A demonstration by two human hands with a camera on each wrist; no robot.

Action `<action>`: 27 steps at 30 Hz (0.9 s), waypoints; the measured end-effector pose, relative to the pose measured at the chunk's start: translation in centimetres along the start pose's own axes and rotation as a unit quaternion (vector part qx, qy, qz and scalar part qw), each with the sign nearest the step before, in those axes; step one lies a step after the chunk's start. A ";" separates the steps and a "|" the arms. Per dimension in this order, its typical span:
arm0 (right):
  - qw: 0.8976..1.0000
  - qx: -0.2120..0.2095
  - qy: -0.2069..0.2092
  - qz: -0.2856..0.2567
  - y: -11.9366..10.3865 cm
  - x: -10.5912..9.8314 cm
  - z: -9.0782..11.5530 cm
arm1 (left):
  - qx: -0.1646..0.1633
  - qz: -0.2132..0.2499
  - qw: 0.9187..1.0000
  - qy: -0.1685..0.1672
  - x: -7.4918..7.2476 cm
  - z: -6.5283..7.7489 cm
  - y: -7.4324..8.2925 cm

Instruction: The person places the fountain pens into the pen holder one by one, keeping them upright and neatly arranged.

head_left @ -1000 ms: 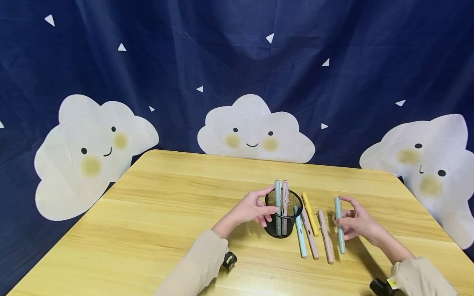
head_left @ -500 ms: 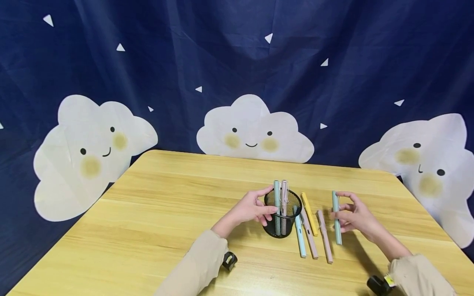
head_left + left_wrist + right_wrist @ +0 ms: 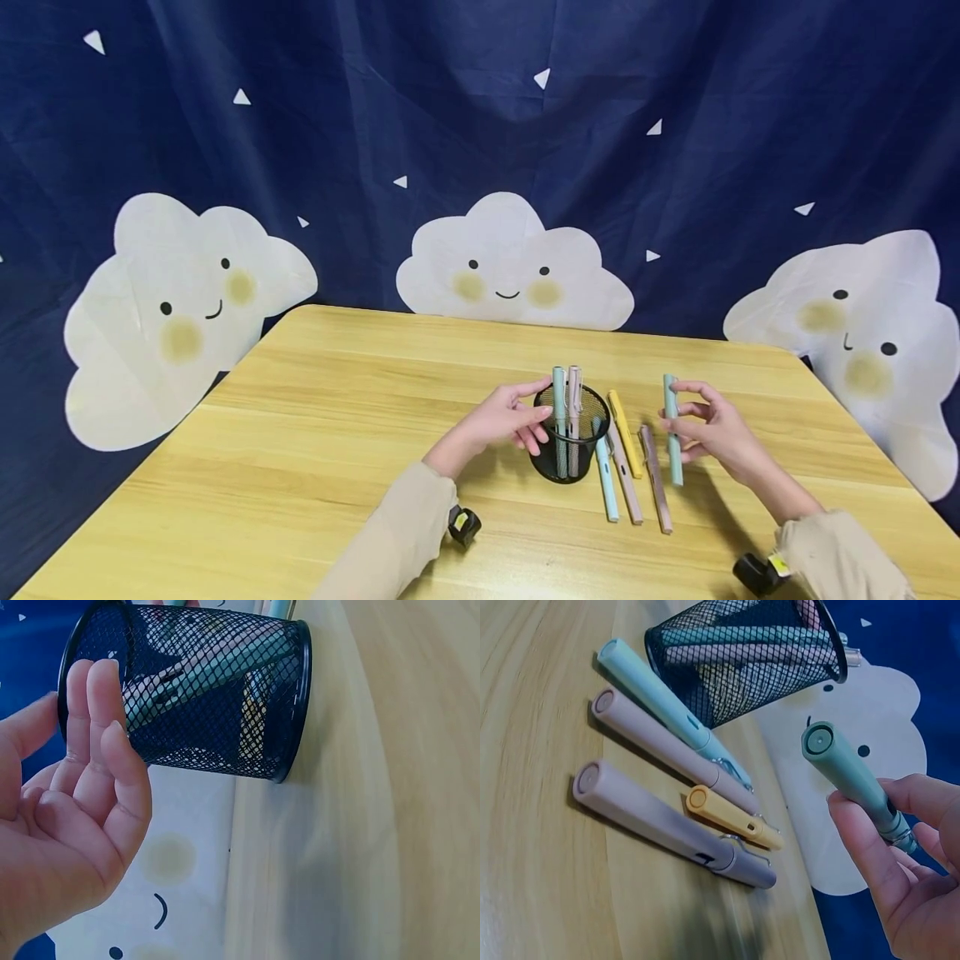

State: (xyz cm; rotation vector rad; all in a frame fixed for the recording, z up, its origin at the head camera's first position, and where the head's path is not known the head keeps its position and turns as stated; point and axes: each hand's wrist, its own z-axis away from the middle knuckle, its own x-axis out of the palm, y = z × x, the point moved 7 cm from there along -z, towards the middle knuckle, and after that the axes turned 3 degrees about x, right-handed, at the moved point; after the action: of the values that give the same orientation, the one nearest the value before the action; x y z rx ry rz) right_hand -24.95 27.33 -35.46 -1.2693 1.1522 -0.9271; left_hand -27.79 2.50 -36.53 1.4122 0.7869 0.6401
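Observation:
A black mesh pen holder (image 3: 570,437) stands upright on the table, with a teal pen (image 3: 558,400) and a pink pen (image 3: 575,400) inside. My left hand (image 3: 501,421) is at its left side, thumb and fingers lightly bent near the rim; the left wrist view shows the fingers (image 3: 105,742) beside the mesh, not wrapped round it. My right hand (image 3: 716,429) pinches a capped green pen (image 3: 847,769) between thumb and fingers, above the table. Left of that hand lie a light blue pen (image 3: 607,479), a pink pen (image 3: 626,483), a yellow pen (image 3: 626,433) and a mauve pen (image 3: 656,479).
The wooden table (image 3: 300,433) reaches back to a dark blue curtain (image 3: 480,108) printed with white clouds (image 3: 517,242). Black wrist cameras (image 3: 463,527) sit at both sleeves.
My right hand has moved left and away from me with the green pen, closer to the pen holder. My left thumb has drawn back slightly; the pens on the table stay put.

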 end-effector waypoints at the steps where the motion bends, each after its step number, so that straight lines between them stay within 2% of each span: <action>1: 1.000 -0.001 0.002 0.001 -0.1 0.1 0.0 | -0.001 0.006 1.000 0.001 0.0 0.0 0.0; 7: 1.000 -0.020 0.014 -0.014 -0.9 0.3 -0.2 | -0.009 0.034 0.999 0.004 -0.1 -0.1 0.0; 12: 0.997 -0.043 0.036 -0.048 -2.0 0.5 -0.5 | -0.015 0.036 0.999 0.010 -0.2 -0.1 0.1; 19: 0.990 -0.079 0.053 -0.102 -3.3 1.1 -1.1 | -0.024 0.036 0.999 0.012 -0.3 -0.1 0.0; 27: 0.982 -0.113 0.068 -0.135 -4.4 1.9 -1.7 | -0.029 0.040 0.999 0.020 -0.4 -0.2 -0.1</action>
State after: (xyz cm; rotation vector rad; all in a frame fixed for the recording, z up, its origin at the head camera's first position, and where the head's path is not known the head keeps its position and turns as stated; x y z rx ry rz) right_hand -25.82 24.62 -31.26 -1.5960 1.2374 -1.1205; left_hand -28.16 2.28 -36.63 1.3876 0.7409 0.7500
